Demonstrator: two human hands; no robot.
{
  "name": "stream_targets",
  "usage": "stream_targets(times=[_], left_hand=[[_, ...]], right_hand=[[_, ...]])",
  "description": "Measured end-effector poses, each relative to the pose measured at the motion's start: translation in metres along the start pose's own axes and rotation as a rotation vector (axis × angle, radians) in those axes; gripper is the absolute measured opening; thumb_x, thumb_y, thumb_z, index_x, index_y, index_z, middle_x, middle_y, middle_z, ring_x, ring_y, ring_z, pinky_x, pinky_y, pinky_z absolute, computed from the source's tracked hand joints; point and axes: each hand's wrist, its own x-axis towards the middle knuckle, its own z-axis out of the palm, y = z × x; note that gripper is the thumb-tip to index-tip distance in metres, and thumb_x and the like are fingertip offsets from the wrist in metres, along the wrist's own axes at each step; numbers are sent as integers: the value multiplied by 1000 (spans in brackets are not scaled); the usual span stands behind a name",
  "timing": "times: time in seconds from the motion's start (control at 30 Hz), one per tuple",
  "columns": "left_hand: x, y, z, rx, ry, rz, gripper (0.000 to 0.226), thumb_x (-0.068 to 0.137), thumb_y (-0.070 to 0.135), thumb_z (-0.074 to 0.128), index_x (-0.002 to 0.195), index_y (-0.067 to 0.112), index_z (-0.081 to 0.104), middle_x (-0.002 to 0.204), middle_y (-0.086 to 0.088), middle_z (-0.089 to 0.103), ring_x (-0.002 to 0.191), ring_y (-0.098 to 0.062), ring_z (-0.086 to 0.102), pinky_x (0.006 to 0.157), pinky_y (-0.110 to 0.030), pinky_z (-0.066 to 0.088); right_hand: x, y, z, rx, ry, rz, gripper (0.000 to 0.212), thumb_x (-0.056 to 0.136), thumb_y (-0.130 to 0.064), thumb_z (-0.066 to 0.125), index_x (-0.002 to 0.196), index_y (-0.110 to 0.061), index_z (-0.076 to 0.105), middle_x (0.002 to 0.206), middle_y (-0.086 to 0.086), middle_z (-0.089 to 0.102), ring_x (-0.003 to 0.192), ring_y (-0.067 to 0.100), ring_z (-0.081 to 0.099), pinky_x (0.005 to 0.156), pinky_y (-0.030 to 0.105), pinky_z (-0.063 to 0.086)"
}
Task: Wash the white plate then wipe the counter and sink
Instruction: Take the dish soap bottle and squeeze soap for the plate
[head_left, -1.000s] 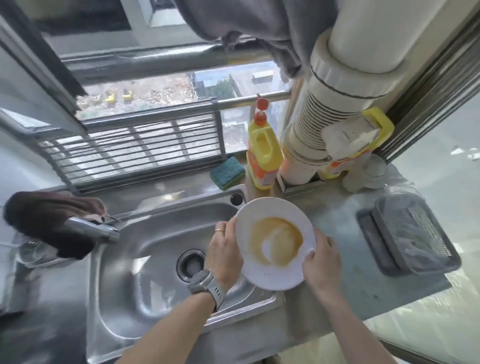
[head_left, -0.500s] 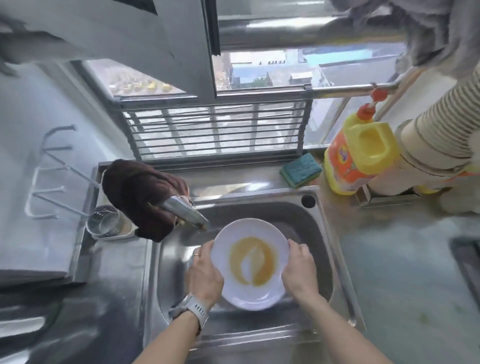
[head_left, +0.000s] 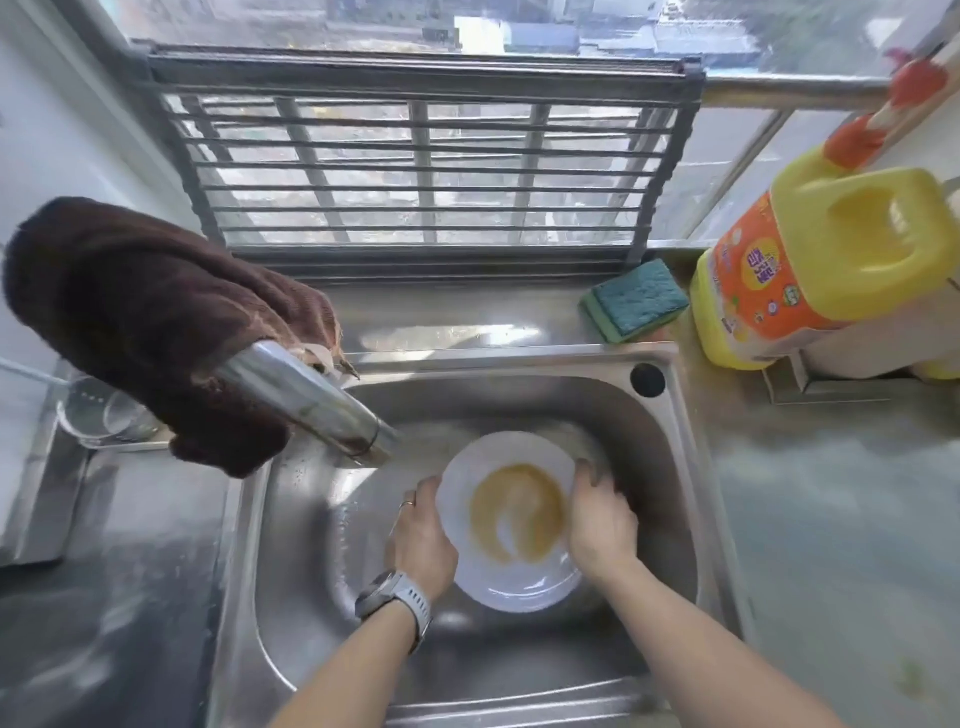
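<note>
White plate (head_left: 511, 577) held low inside steel sink (head_left: 670, 467), brown smear across centre. Left hand (head_left: 421, 540) grips left rim, fingers curled under, tips hidden; ring and grey watch visible. Right hand (head_left: 602, 525) grips right rim, fingertips blurred, thumb not discernible. Drain hidden beneath plate. Tap spout (head_left: 311, 405) above plate, brown cloth (head_left: 140, 317) draped over it, base concealed. Green sponge (head_left: 636, 299) on worktop (head_left: 831, 493) behind sink; yellow detergent bottle (head_left: 810, 270) beside it, cap cut off at frame edge.

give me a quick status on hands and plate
Left hand and right hand both grip the plate by its rim. Plate inside the sink, brown smear unwashed. Faucet overhangs the basin, nothing blocking.
</note>
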Motion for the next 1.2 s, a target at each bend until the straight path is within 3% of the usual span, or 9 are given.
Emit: stream_targets(times=[0.23,0.4,0.5,0.7,0.8,0.93,1.03,1.1,1.2], left_hand=[[-4,6,5,107,-137,-15,75,86,1,52,156,21,34,139,-13,58,126,-35,56,100,-40,46],[-26,55,-22,185,-108,44,58,96,14,54,152,17,39,146,-11,52,132,-30,53,106,-37,42],[-39,120,-45,55,-41,178,43,97,21,57,140,20,54,134,-5,61,121,-23,60,103,-34,46],[-68,301,-83,-263,39,407,19,98,25,63,115,21,70,96,7,74,89,-9,70,87,-31,58],[-79,369,-86,-420,18,393,22,100,28,61,117,17,71,102,4,76,94,-10,70,88,-31,58],[-75,415,-80,-485,20,299,31,99,31,62,123,14,71,115,-1,76,107,-17,70,102,-40,54],[-71,425,-76,-524,-86,242,28,98,28,63,120,15,75,107,5,76,102,-12,70,100,-35,55],[-71,425,-79,-576,-120,228,28,97,28,66,119,15,76,102,5,76,99,-11,71,97,-31,56],[-81,414,-98,-641,-107,242,24,91,34,74,109,19,79,99,2,80,95,-15,76,92,-39,62]], right_hand=[[-12,3,-11,-48,-18,12,39,99,-1,38,137,-10,42,130,11,52,111,29,65,82,38,53],[-45,12,-64,141,-17,-23,38,96,-10,48,134,-16,46,130,7,52,117,29,59,87,39,49],[-68,31,-119,359,186,-65,36,98,-28,55,133,-22,54,127,1,58,116,22,60,91,33,46],[-80,81,-249,700,777,-65,9,93,-20,68,101,-22,70,96,-2,68,84,20,68,74,35,55],[-68,98,-294,717,875,-25,11,96,-19,63,104,-19,69,99,0,69,86,23,69,75,38,55],[-47,104,-322,656,740,17,26,99,-17,57,122,-14,66,109,4,71,101,25,66,79,33,44],[-38,109,-327,716,614,40,23,100,-17,56,119,-17,68,102,2,74,95,20,67,72,26,37],[-40,113,-329,806,585,-8,22,98,-15,59,117,-18,71,100,-1,76,94,17,70,74,22,41],[-53,114,-334,982,535,-135,22,96,-12,62,113,-20,73,98,-9,76,91,8,72,83,24,55]])
